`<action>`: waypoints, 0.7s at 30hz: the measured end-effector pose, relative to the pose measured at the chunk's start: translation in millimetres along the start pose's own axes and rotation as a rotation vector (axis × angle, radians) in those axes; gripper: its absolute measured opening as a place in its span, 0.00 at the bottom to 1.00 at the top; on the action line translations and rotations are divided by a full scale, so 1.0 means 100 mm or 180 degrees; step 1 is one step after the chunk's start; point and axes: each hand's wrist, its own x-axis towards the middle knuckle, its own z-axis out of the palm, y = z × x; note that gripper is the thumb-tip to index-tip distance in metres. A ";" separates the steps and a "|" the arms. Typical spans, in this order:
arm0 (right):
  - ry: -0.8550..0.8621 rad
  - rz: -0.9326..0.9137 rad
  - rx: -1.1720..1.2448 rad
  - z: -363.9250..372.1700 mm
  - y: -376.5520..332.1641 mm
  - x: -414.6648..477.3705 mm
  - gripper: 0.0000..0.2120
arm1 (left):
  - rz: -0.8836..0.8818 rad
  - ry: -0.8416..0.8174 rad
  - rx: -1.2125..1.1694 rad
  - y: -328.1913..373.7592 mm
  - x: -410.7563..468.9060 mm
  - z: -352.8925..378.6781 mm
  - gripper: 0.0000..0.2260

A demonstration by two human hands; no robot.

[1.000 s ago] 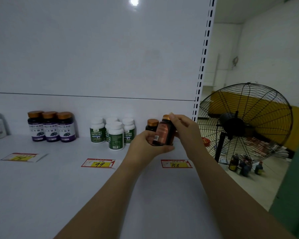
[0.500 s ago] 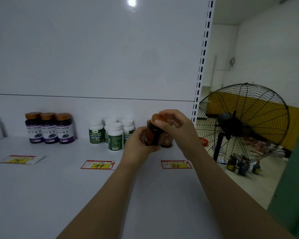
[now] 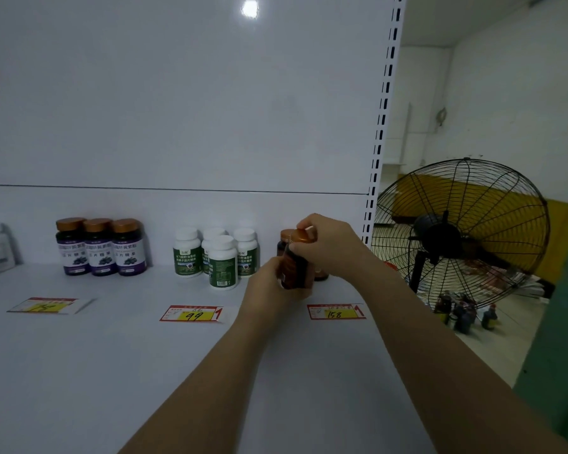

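A dark brown bottle (image 3: 295, 268) with an orange cap is held upright just above the white shelf (image 3: 112, 355), near its back right. My left hand (image 3: 269, 283) grips the bottle's lower body from the left. My right hand (image 3: 328, 247) curls over the cap and upper part from the right. Behind it stands another brown bottle (image 3: 284, 239) with the same cap, mostly hidden, and a third shows under my right hand (image 3: 321, 275).
Three purple-label bottles (image 3: 100, 247) and several white green-label bottles (image 3: 217, 257) stand along the shelf's back. Price tags 99 (image 3: 192, 313) and 158 (image 3: 336, 312) lie in front. A black floor fan (image 3: 459, 234) and small bottles (image 3: 463, 314) stand on the floor to the right.
The bottle went from tilted to upright and dropped closer to the shelf. My right hand shifted from its side onto the cap.
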 end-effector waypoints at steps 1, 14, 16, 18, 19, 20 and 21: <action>-0.0154 0.0062 -0.0209 -0.03 -0.04 0.01 0.16 | -0.0024 -0.0021 0.0101 0.02 -0.02 0.00 0.19; -0.0310 0.0323 -0.0883 -0.49 -0.24 -0.03 0.16 | 0.0070 -0.0757 0.2444 0.30 0.04 -0.23 0.17; -0.0384 0.0348 -0.0921 -0.51 -0.25 -0.07 0.15 | 0.0073 -0.0731 0.2488 0.31 0.02 -0.27 0.17; -0.0402 0.0351 -0.0938 -0.52 -0.27 -0.12 0.16 | 0.0080 -0.0693 0.2512 0.32 -0.02 -0.31 0.16; -0.0396 0.0337 -0.0952 -0.53 -0.28 -0.13 0.17 | 0.0088 -0.0674 0.2529 0.33 -0.04 -0.33 0.15; -0.0394 0.0315 -0.0976 -0.54 -0.30 -0.15 0.17 | 0.0083 -0.0657 0.2555 0.33 -0.06 -0.35 0.15; -0.0399 0.0289 -0.1002 -0.54 -0.31 -0.16 0.18 | 0.0074 -0.0643 0.2583 0.33 -0.08 -0.38 0.14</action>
